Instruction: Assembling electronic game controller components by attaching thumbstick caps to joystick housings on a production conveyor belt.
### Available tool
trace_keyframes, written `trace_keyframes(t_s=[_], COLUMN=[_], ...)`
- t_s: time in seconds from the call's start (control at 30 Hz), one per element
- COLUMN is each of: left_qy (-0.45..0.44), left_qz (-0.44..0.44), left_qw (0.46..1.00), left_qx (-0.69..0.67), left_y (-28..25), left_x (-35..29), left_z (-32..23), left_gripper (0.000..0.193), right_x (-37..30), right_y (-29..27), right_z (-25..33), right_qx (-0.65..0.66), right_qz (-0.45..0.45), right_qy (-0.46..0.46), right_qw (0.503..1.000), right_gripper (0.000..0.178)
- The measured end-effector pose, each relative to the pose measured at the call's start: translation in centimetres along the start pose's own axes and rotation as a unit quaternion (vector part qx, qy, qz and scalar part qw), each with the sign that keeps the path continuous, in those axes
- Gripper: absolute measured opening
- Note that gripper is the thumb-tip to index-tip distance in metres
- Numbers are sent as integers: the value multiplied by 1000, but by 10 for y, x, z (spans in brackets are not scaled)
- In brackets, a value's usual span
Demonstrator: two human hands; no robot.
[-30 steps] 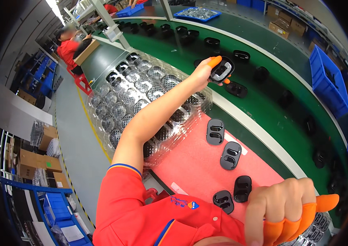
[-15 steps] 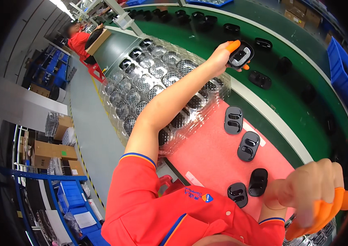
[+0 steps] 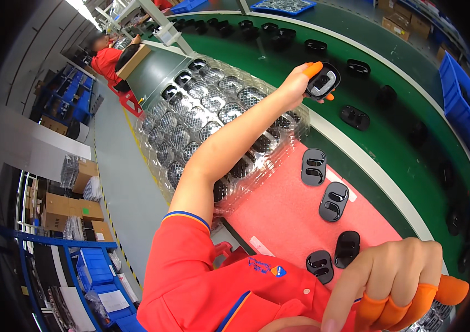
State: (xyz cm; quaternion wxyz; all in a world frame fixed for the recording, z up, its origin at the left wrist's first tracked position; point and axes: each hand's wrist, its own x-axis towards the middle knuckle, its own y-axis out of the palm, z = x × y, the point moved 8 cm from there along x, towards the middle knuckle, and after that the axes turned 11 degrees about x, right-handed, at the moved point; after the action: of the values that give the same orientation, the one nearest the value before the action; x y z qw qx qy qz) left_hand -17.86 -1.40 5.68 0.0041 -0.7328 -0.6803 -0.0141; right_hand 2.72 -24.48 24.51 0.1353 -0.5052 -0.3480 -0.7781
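Left hand (image 3: 295, 83), arm stretched out over the green belt (image 3: 390, 144): thumb and fingers, orange-capped, pinch a black oval shell (image 3: 323, 81) by its edges, open side showing, held in the air above the belt's near edge, clear of the other shells riding it. Right hand (image 3: 395, 282), close to the camera at the lower edge of the red mat (image 3: 279, 216): fingers curled down and pressed together, orange caps on the tips; whether they grip anything cannot be told. Four shells on the mat: two (image 3: 313, 166) (image 3: 334, 201) toward its belt edge, two (image 3: 348, 249) (image 3: 320, 266) just beside the right hand, laid apart, likely for one-at-a-time picking. Clear blister trays (image 3: 190, 119), stacked, at the mat's left edge under the left forearm, pockets partly filled. Room: factory floor, grey, yellow line; blue crates (image 3: 464, 99) beyond the belt; cartons (image 3: 69, 207) and blue racking at left; a seated person in red (image 3: 107, 55) far up the line.
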Motion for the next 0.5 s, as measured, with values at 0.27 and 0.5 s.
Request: trace_keyframes(t_s=[0.27,0.5], left_qy=[-11,-6], left_qz=[-23,-9], left_qw=[1000,1000], left_qx=[5,4], left_y=[-13,-5], left_x=[-10,-4], left_z=[4,4], left_gripper=[36,36], right_x=[-9,-3], right_y=[-5,-5], right_z=[4,-6], right_qx=[31,21], right_qz=[-22,-27], right_qy=[-10,10], right_qw=[999,999], right_gripper=[58,58])
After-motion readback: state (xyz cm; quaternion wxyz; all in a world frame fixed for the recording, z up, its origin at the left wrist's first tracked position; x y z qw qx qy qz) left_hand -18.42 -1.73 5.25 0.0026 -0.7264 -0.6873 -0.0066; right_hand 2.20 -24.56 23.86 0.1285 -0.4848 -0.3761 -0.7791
